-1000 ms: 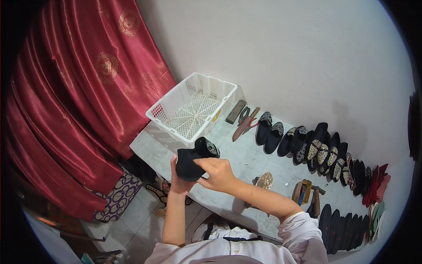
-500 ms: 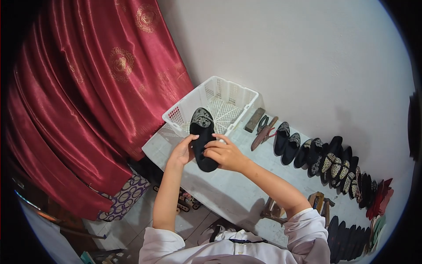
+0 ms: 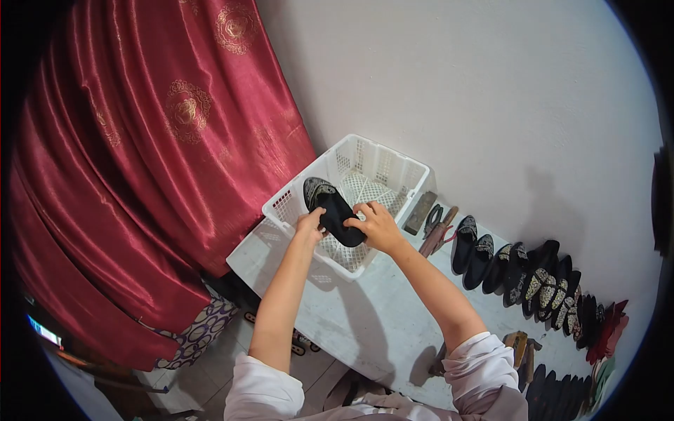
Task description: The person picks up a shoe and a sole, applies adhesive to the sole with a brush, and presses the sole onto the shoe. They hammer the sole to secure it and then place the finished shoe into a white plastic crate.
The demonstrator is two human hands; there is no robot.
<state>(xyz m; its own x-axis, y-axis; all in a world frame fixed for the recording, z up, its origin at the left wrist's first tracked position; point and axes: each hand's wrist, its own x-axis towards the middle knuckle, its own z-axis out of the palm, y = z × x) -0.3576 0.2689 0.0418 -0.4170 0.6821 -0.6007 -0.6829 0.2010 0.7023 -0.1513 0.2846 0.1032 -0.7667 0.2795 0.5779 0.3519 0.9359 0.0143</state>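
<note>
A black slip-on shoe with a silver-patterned toe is held over a white plastic basket, its toe pointing up and to the left. My left hand grips the shoe's left side, thumb on the insole. On the other side, my right hand pinches the edge near the heel with curled fingers. The shoe hides part of the basket's mesh floor, and no other shoe shows inside.
Right of the basket lie a dark block, scissors and a wooden-handled tool. Several patterned black shoes line the white table along the wall. A red curtain hangs at left.
Both hands have carried the shoe forward, from the basket's near edge to above its opening. The shoe has turned, its heel swinging to the right. The view has shifted slightly.
</note>
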